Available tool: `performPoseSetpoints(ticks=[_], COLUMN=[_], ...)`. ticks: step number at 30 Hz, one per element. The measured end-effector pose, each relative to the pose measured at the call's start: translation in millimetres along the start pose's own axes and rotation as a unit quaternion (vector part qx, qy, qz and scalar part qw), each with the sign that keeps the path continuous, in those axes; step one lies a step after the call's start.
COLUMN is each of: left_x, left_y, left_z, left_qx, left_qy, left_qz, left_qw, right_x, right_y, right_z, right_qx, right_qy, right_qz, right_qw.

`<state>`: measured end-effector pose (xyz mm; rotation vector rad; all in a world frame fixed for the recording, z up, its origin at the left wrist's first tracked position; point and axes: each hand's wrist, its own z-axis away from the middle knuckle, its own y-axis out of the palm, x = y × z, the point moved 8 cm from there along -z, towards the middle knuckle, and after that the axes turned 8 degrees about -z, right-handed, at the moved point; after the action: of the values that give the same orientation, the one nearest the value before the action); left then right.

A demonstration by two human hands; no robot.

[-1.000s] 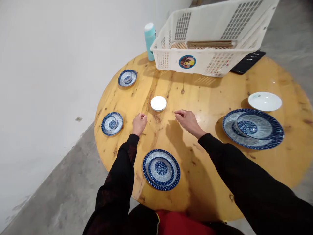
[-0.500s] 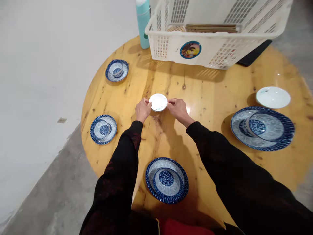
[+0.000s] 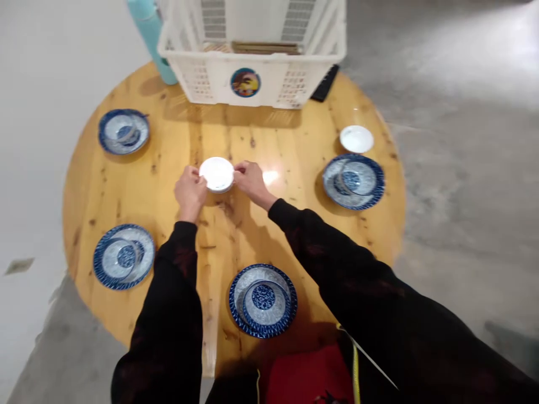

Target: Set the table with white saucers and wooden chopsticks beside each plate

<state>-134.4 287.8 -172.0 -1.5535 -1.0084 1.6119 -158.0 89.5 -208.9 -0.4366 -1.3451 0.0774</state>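
Near the middle of the round wooden table, a small white bowl (image 3: 216, 173) sits between my hands. My left hand (image 3: 191, 191) pinches its left rim, and my right hand (image 3: 251, 180) grips the right rim with thumb and fingers. Whether a second bowl is stacked beneath it I cannot tell. Closest to my body lies a blue-and-white plate (image 3: 238, 317) with a patterned bowl (image 3: 264, 303) on it. Another patterned plate (image 3: 101, 261) with a bowl on it is left of my left forearm.
A white plastic basket (image 3: 202, 84) stands at the back, beside a turquoise bottle (image 3: 154, 42) and a black flat object (image 3: 325, 84). Plates with bowls sit at the far left (image 3: 103, 140) and right (image 3: 378, 179). Another white bowl (image 3: 356, 138) is behind the right plate. The table (image 3: 290, 154) is round.
The camera view has swung to the right, so the table and everything on it appear farther left. Both hands still hold the white bowl at its rim.
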Motion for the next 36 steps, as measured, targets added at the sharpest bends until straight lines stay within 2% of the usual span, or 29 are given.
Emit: performPoseSetpoints(ticks=[4,7,11,15,19,23,28,32,36], left_x=[-20.9,-42.0,-72.4,-96.5,-126.0,-146.3,-145.5,-140.6,-139.6], left_y=[-13.8,-8.9,23.0,66.1,91.1,104.8,126.9,137.5,138.5], left_z=[13.2,38.6,83.9,130.9,173.0,205.0,230.4,237.4,241.0], left_qx=[-0.006,0.032,0.121,0.218,0.317,0.383,0.443,0.448,0.449], left_qy=[0.045,0.075,0.125,0.153,0.204,0.260,0.272,0.286,0.307], left_qz=[0.074,0.120,0.167,0.192,0.151,0.059,-0.023,-0.066,-0.108], left_qw=[0.996,0.989,0.970,0.945,0.914,0.884,0.854,0.845,0.832], right_x=[5.5,-0.8,-24.6,-61.6,-97.2,-130.4,-156.0,-165.9,-168.7], right_y=[-22.4,-48.8,-104.0,-159.9,-189.9,-197.1,-191.6,-182.4,-176.7], right_z=[15.1,40.6,84.8,139.7,200.7,248.6,285.2,299.6,306.0], right_qx=[-0.017,0.002,-0.013,-0.077,-0.119,-0.149,-0.169,-0.166,-0.156], right_qy=[0.027,0.049,0.036,0.041,0.089,0.148,0.197,0.223,0.230], right_qz=[-0.136,-0.194,-0.191,-0.182,-0.177,-0.175,-0.177,-0.169,-0.158], right_qw=[0.990,0.980,0.981,0.979,0.973,0.962,0.949,0.946,0.947])
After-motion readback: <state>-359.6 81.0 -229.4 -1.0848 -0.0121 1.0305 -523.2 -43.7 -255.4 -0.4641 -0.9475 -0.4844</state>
